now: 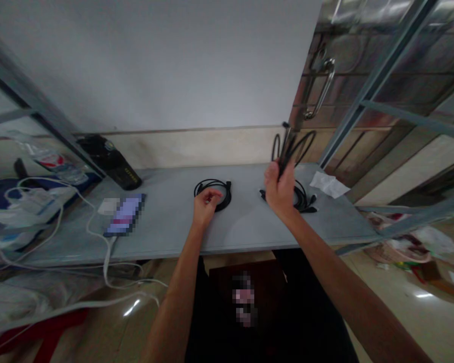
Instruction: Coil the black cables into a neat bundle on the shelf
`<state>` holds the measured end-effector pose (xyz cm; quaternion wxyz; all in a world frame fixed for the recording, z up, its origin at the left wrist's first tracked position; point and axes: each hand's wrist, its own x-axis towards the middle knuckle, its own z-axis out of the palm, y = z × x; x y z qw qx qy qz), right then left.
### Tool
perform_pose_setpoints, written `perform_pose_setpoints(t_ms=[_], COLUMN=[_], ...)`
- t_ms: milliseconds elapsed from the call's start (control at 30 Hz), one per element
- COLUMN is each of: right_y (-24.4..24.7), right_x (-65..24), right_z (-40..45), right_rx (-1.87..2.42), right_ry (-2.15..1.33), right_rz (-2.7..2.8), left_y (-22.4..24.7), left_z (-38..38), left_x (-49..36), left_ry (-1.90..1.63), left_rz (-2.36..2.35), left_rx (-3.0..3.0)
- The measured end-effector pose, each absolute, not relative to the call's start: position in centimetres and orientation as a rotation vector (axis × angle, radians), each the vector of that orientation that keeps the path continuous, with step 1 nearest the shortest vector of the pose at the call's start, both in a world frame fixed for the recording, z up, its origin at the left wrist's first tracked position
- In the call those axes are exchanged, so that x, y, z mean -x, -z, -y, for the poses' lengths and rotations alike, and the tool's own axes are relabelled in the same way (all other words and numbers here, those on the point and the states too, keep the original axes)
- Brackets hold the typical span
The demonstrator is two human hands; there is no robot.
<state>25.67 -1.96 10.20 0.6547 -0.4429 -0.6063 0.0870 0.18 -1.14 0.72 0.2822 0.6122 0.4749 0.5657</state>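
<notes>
My right hand (280, 189) is raised over the right part of the grey table, closed around a bundled black cable (287, 146) whose loops and plug end stick up above the fingers. Behind and beside that hand lies another coiled black cable (304, 199), partly covered by it. A round coil of black cable (227, 194) rests near the table's middle. At its left edge is my left hand (205, 207), fingers curled towards the thumb. Whether these fingers pinch anything cannot be made out.
On the table (242, 227) are a crumpled white tissue (329, 185) at right, a phone (124, 216) with a white cable at left, and a black box-like object (111, 161) behind it. A plastic bottle (60, 161) lies far left. Metal posts (386, 60) frame both sides.
</notes>
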Motion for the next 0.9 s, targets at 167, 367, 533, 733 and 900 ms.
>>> perform_pose_setpoints(t_ms=[167, 367, 533, 733, 900], right_y=[-5.3, -1.2, -1.2, -1.1, -0.7], right_x=[-18.7, -16.4, -17.4, -17.3, -17.6], right_z=[-0.1, -0.4, -1.0, -1.3, -1.4], right_rx=[1.141, 1.072, 0.996, 0.929, 0.902], right_ry=[-0.188, -0.278, -0.35, -0.405, -0.484], right_rz=[1.946, 2.329, 2.244, 2.188, 2.001], left_y=[-1.3, -1.0, -0.6, -0.9, -0.6], left_z=[1.4, 0.7, 0.3, 0.2, 0.2], left_x=[-0.3, 0.0, 0.0, -0.2, -0.2], left_ry=[-1.655, -1.709, -1.67, -1.67, -1.668], left_rz=[-1.203, -1.316, -1.317, -1.418, -1.44], left_rx=[-1.47, -1.436, -1.415, -1.515, -1.438])
